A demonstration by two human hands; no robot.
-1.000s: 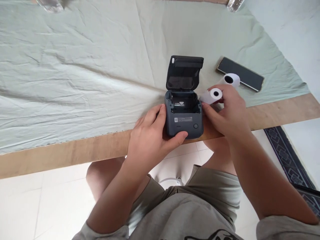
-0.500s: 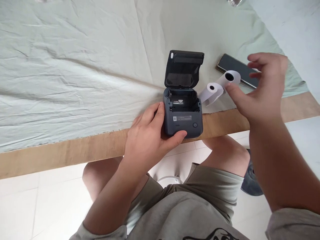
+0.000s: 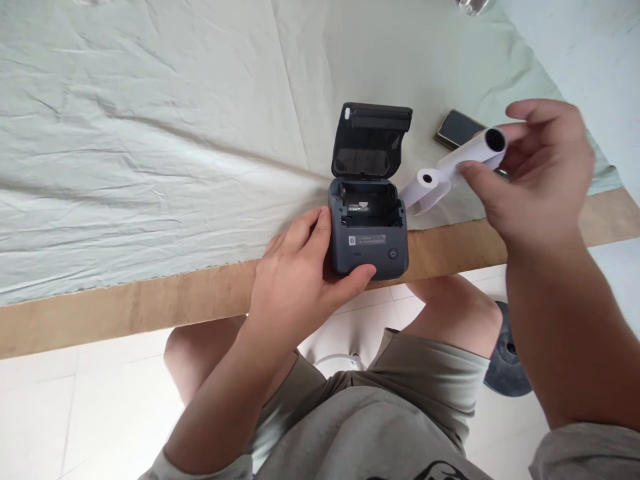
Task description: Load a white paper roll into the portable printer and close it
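A dark portable label printer (image 3: 370, 257) sits at the table's front edge with its lid (image 3: 371, 140) raised and its paper bay bare. My left hand (image 3: 295, 267) grips the printer's left side, thumb along the front. To the right, my right hand (image 3: 540, 160) has its thumb and fingers around a white paper roll (image 3: 463, 153) with a wide dark core, tilted up off the cloth. A smaller white paper roll (image 3: 419, 187) with a narrow core lies against the printer's right side, a loose paper flap beside it.
Behind the larger roll lies a dark smartphone (image 3: 457, 129), partly covered by the roll and my hand. A pale green cloth (image 3: 175, 147) spreads over the table, leaving a wooden front edge (image 3: 150, 303). A clear object (image 3: 473, 5) stands at the far edge of view.
My right hand has closed on the larger paper roll and shifted it up and to the right, tilting it. My left hand stays on the printer.
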